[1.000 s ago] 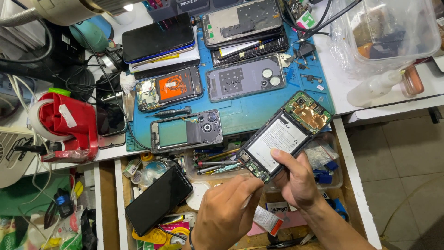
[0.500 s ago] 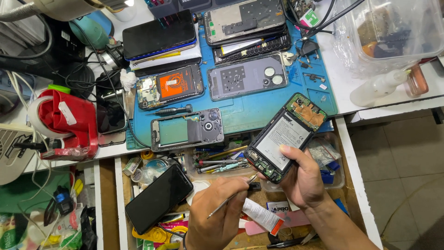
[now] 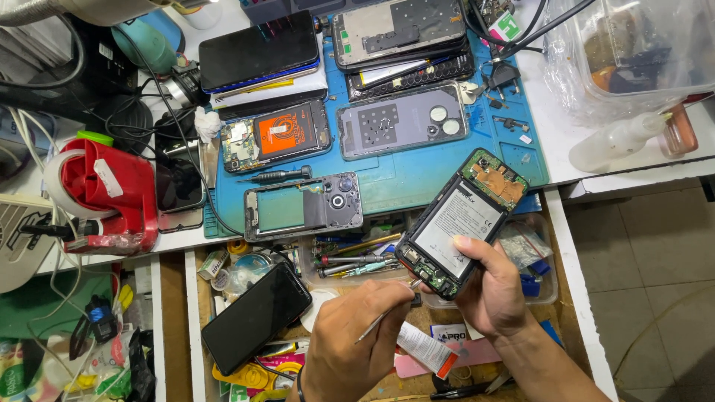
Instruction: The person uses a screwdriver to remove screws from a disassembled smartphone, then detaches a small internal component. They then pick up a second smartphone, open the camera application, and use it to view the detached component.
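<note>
We grip the opened phone [image 3: 462,223] in our right hand [image 3: 491,294], fingers clamped round its near end, its long axis slanting far-right. Our left hand [image 3: 350,342] pinches tweezers [image 3: 387,313], their tip touching the phone's near-left corner.

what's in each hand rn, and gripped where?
Right hand holds the opened phone by its lower end, thumb across the battery face. Left hand pinches thin tweezers near mid-shaft, tip at the phone's bottom edge.
</note>
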